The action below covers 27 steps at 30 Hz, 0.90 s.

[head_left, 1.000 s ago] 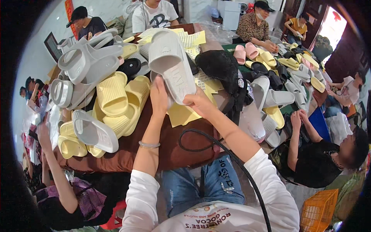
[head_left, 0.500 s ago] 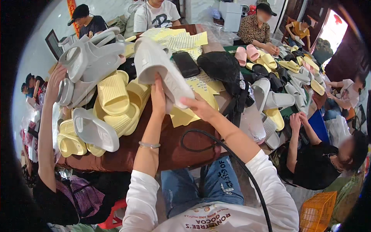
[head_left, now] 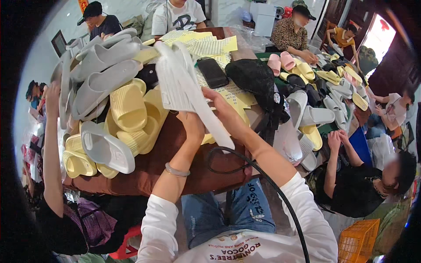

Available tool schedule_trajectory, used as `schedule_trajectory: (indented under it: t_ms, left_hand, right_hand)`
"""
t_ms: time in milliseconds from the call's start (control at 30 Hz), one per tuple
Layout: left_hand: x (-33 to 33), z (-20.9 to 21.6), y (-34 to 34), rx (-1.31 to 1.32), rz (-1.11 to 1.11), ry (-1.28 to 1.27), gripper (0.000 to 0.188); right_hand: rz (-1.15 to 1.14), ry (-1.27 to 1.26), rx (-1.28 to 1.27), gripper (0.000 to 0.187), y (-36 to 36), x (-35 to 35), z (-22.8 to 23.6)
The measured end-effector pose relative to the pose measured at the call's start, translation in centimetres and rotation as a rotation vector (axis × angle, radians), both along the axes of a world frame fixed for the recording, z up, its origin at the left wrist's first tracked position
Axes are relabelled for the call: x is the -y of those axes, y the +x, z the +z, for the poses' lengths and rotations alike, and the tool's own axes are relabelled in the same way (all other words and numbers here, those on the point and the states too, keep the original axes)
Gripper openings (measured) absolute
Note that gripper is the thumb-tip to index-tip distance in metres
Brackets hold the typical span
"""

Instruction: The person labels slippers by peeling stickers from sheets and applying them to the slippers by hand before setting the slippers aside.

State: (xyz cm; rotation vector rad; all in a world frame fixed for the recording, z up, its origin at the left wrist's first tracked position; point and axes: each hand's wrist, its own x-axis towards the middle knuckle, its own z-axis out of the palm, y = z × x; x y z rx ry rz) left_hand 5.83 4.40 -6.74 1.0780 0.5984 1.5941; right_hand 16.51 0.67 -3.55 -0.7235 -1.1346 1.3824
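A white slide slipper, blurred by motion, is held up over the table edge and turned on its side. A second pale sole seems to lie against it, but the blur makes this hard to tell. My left hand, a bangle on its wrist, grips the slipper from below by the strap. At the sole's edge my right hand holds it, fingers partly behind. Yellow sheets with printed stickers lie beneath. Left of my hands are yellow slippers and a grey slipper.
More grey slippers are heaped at the left, where a co-worker's hand grips one. Beyond my hands lie a black phone and a black cap. A black cable loops before me. Other workers sit around the table.
The slipper in my hands has turned from showing its opening to edge-on. My left hand has shifted right and down along it. The co-worker at left has tilted a grey slipper upright.
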Motion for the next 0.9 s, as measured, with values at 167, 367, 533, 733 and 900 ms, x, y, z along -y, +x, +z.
schedule_trajectory:
  t_ms: [167, 367, 533, 733, 900]
  left_hand:
    - [-1.8, -3.4, -1.7, -0.485, -0.125, 0.156, 0.043]
    - [3.5, 2.9, -3.1, 0.268, -0.667, -0.263, 0.040]
    - [4.7, 4.2, -6.1, 0.365, -0.693, -0.334, 0.036]
    - [3.4, 3.0, -6.6, 0.487, -0.792, -0.295, 0.036]
    - [3.0, 2.9, -6.6, 0.504, -0.811, -0.278, 0.035]
  right_hand:
    - [-0.101, 0.269, 0.284, 0.045, 0.3, 1.1, 1.2]
    - [-0.155, 0.351, 0.313, 0.041, 0.4, 0.6, 0.3]
    - [-0.116, 0.458, 0.431, 0.034, -0.5, 1.0, 0.7]
    - [-0.149, 0.321, 0.330, 0.028, -0.1, 1.2, 0.0]
    - [-0.643, 0.345, 0.503, 0.049, 0.3, 0.0, -1.2]
